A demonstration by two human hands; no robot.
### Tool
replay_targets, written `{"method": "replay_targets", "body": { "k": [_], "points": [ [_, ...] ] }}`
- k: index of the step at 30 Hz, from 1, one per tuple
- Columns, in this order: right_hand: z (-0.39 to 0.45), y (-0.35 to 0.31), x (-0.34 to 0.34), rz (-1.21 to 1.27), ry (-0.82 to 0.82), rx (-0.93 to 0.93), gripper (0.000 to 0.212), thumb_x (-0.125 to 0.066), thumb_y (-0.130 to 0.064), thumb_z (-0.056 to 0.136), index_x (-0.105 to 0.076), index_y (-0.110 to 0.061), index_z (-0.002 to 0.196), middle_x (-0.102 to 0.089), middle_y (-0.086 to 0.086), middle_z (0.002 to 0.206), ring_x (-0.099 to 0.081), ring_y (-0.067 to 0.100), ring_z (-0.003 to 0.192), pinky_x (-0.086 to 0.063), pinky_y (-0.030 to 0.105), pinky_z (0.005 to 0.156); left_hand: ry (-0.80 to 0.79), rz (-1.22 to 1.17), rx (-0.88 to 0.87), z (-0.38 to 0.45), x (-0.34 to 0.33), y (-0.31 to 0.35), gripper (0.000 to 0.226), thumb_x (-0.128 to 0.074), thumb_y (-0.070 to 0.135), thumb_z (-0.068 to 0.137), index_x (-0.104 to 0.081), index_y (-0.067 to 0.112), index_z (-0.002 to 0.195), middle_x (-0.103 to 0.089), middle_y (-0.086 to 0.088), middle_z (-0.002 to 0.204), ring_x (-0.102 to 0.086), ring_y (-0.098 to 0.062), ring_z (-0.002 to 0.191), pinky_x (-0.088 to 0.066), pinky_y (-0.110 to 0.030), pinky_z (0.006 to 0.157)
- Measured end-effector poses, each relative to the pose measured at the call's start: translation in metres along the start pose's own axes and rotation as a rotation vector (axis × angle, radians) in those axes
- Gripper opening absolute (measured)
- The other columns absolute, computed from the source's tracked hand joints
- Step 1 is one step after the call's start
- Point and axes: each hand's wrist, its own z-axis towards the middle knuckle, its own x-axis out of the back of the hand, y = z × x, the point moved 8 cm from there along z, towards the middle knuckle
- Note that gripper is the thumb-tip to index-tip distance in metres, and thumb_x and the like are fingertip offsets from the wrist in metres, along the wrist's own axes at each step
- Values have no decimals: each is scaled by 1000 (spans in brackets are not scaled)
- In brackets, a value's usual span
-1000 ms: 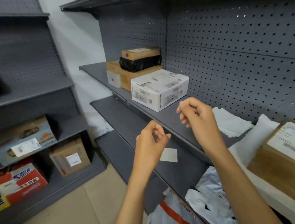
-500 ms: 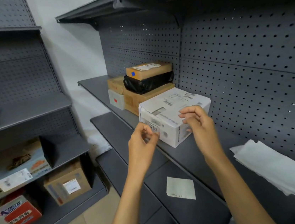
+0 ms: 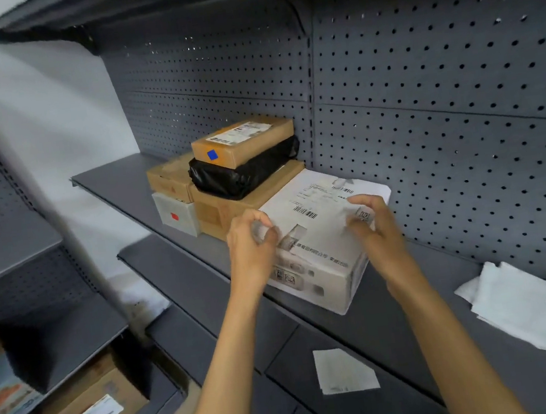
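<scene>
A white cardboard box (image 3: 319,256) with printed labels lies on the grey middle shelf (image 3: 181,252), against a brown box. My left hand (image 3: 252,243) is at the box's left top corner, its fingers curled round that corner. My right hand (image 3: 372,229) is at the box's right top edge, fingers curled over it beside a small code label. Both hands are blurred, so the exact finger contact is unclear.
Behind the white box stand a brown box (image 3: 227,209), a black-wrapped parcel (image 3: 246,172), a flat brown box with a blue sticker (image 3: 242,140) and a small white box with a red mark (image 3: 176,215). A white paper slip (image 3: 345,370) lies on the lower shelf. White bags (image 3: 538,308) lie at right.
The view has moved closer to the shelf. Both hands have gone forward from in front of the white box onto its top corners.
</scene>
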Motion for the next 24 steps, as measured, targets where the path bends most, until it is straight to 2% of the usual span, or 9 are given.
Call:
{"method": "replay_targets", "body": {
  "k": [4, 6, 8, 10, 13, 15, 18, 22, 24],
  "points": [
    [8, 11, -14, -46, 76, -23, 34, -57, -22, 99, -52, -28, 132, -38, -8, 140, -40, 29, 140, -36, 52, 117, -11, 3, -24, 22, -2, -13, 29, -64, 4, 89, -59, 31, 100, -46, 4, 116, -43, -21, 124, -41, -41, 103],
    [6, 17, -24, -90, 82, -31, 42, -59, -19, 97, -49, -26, 137, -31, -13, 141, -32, 28, 146, -30, 53, 121, -16, -2, -31, 28, -3, -20, 31, -65, 4, 89, -60, 27, 109, -44, 3, 116, -47, -16, 113, -44, -26, 95],
    [2, 24, -34, -157, 92, -42, 53, -60, -9, 97, -42, -25, 145, -23, -6, 156, -18, 28, 153, -22, 53, 125, -37, -57, 5, 27, -6, -26, 32, -64, 5, 92, -60, 27, 115, -42, 3, 120, -47, -3, 97, -41, -10, 81],
    [-1, 27, -40, -175, 133, -23, 61, -62, -5, 96, -38, -25, 149, -15, 2, 165, -10, 28, 157, -20, 54, 126, -47, -127, 35, 26, -9, -37, 32, -63, 9, 94, -59, 28, 118, -42, 5, 125, -48, -3, 101, -42, -16, 87],
    [-4, 34, -39, -86, 205, -15, 59, -63, -7, 97, -40, -23, 149, -21, 3, 162, -23, 26, 152, -31, 54, 122, -57, -179, 76, 26, -13, -47, 31, -63, 16, 95, -58, 35, 119, -43, 8, 125, -48, -23, 119, -45, -41, 104],
    [-6, 38, -39, -66, 245, -28, 55, -64, -9, 97, -43, -20, 147, -30, 4, 158, -31, 25, 148, -34, 52, 121, -57, -186, 84, 23, -15, -49, 30, -61, 19, 97, -56, 33, 123, -43, 5, 124, -49, -21, 112, -44, -40, 103],
    [-6, 40, -40, -36, 284, -67, 55, -64, -8, 96, -45, -20, 146, -44, 3, 150, -39, 24, 142, -38, 50, 118, -48, -151, 45, 19, -18, -42, 26, -55, 19, 100, -57, 28, 124, -41, 0, 129, -52, -13, 99, -44, -30, 93],
    [-11, 36, -37, -35, 311, -80, 54, -62, -8, 97, -45, -23, 146, -50, -2, 146, -44, 25, 139, -42, 50, 115, -24, -148, 17, 19, -16, -31, 24, -55, 15, 99, -62, 26, 119, -41, 0, 125, -51, -3, 84, -50, -37, 96],
    [-16, 32, -31, -29, 327, -86, 52, -60, -8, 98, -45, -23, 146, -50, -7, 144, -42, 24, 138, -40, 48, 116, -34, -146, 8, 17, -16, -23, 22, -55, 17, 98, -62, 30, 116, -40, 2, 121, -50, -3, 85, -49, -42, 99]
  ]
}}
